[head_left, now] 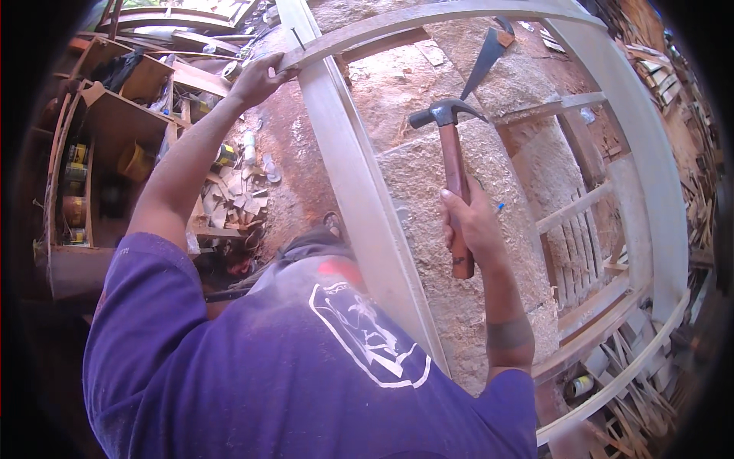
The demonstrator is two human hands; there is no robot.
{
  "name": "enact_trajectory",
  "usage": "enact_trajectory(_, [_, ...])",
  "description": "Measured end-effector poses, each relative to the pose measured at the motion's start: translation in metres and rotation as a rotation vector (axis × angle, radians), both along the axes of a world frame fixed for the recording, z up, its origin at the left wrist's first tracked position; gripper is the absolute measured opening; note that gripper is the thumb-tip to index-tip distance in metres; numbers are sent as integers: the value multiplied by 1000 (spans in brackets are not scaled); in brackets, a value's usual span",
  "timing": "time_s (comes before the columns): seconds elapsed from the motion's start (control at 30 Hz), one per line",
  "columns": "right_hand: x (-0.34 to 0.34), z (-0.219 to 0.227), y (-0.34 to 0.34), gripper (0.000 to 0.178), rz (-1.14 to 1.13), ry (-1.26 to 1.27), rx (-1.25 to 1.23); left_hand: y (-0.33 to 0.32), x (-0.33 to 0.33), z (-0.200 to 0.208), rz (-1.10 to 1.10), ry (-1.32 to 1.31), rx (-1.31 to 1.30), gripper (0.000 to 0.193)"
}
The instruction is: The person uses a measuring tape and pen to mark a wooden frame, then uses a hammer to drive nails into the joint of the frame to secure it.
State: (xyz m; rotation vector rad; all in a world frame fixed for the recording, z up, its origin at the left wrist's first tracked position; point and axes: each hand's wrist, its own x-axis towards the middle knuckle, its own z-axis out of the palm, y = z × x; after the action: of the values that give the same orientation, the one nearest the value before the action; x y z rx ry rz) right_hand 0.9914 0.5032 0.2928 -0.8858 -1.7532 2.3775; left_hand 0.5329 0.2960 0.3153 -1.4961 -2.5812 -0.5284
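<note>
My right hand is wrapped round the wooden handle of a claw hammer. The hammer's dark head points up and away, over the rough, dusty work surface. At the upper left, my left hand grips the end of a pale wooden rail. This rail lies across a long pale board that runs down toward my body. Close to my left fingers, a nail sticks up by the joint of rail and board. Part of my left hand's grip is hidden under the rail.
A handsaw lies beyond the hammer. To the right stretches a wooden frame with crosspieces. Wooden shelving with cans stands at the left, near wood offcuts on the ground. More scrap wood is piled at the lower right.
</note>
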Motion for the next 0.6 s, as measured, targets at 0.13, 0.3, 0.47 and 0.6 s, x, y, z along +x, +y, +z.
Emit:
enact_trajectory(0.13, [1,11,7,29,49,-53,186,8,8,10,11,-80,-24,54])
enact_trajectory(0.3, [-19,83,7,19,439,172,982,1,3,6,5,-23,-26,56])
enact_trajectory(0.47, [-68,189,-58,12,992,298,1562,3,2,11,44,-108,-119,73])
enact_trajectory(0.6, [-97,193,-102,10,1485,321,1858,8,13,16,28,-141,-89,76])
